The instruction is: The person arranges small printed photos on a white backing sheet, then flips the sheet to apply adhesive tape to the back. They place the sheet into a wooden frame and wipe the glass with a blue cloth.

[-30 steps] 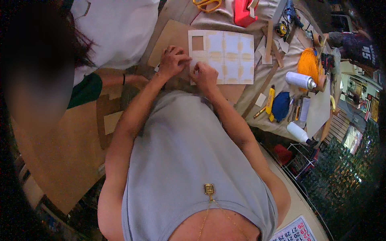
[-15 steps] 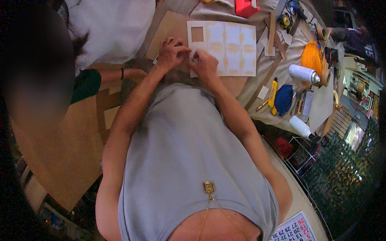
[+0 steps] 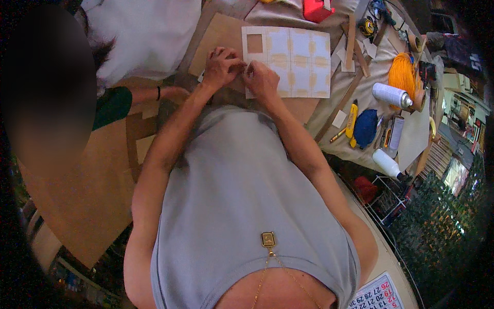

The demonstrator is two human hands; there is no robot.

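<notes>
White, stiff-looking panel (image 3: 301, 61), marked with tan patches and with a square opening near its upper left corner, lies flat on the brown board (image 3: 208, 44). From my remote station I record both hands at the panel's left edge, close together.

Left hand (image 3: 221, 68): fingers curled over the brown board, tips pointing toward the panel; I cannot tell whether they grip anything. Right hand (image 3: 262, 81): lying over the panel's lower left part, fingers folded in; a pinch is plausible, but its contents are hidden from me, so I cannot tell.

Findings on method, as my judgement: the fine work at this edge calls for one hand bearing lightly on the panel to stop it sliding, while the other works in short, even movements with fingertips only. I advise keeping pressure off the strip beside the opening, which looks the weakest part. Another person's forearm (image 3: 144, 95) lies near on the left, so I recommend keeping the left elbow steady
</notes>
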